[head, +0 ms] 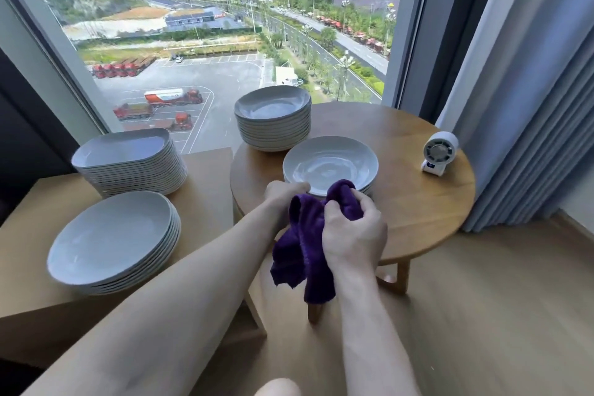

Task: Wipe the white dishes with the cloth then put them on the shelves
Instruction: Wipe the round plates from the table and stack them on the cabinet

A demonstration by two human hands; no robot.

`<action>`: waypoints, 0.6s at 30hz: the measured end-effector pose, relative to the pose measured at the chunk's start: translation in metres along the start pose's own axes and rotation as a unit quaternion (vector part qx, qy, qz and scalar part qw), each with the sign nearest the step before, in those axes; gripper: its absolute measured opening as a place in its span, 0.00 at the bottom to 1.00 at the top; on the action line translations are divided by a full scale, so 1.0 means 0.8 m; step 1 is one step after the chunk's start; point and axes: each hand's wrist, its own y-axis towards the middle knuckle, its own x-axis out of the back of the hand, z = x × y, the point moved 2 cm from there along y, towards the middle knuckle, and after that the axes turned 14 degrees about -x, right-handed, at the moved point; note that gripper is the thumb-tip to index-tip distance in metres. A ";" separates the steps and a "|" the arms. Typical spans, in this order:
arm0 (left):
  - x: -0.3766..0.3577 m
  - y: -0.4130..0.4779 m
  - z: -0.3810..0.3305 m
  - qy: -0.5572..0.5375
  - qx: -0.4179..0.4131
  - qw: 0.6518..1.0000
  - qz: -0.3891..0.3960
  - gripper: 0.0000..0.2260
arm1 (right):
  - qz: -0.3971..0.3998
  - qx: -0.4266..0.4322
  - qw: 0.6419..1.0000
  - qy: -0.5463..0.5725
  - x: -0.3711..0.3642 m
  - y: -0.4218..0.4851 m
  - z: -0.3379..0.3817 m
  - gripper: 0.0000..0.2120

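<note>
Right hand point(353, 231) clenches the purple cloth point(302, 251); left hand point(283, 194) meets the top dish point(329, 164) at seven o'clock (its grip is hidden, so I cannot tell). Best to steady that rim, then wipe outward from the centre.

1 wide-angle camera rides on the person's head, looking forward and steeply down along both forearms. It sits close above the round table point(418, 202) and side table point(209, 177), faces the window point(225, 74), and frames the left hand point(283, 196) and right hand point(353, 235) near centre.
</note>
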 end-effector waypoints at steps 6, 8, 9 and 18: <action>-0.002 -0.002 -0.019 -0.027 0.021 0.999 -0.006 0.11 | 0.012 -0.020 0.999 0.027 0.001 0.004 0.002 0.14; -0.001 -0.003 -0.032 -0.029 0.012 0.999 -0.003 0.05 | 0.012 -0.024 0.999 0.032 0.000 0.004 0.002 0.14; 0.001 -0.004 -0.040 -0.031 0.003 0.999 -0.005 0.03 | 0.012 -0.025 0.999 0.034 0.000 0.004 0.003 0.14; 0.021 -0.018 -0.087 -0.104 -0.044 0.993 0.034 0.09 | 0.025 -0.021 0.999 0.036 0.000 0.000 0.000 0.12</action>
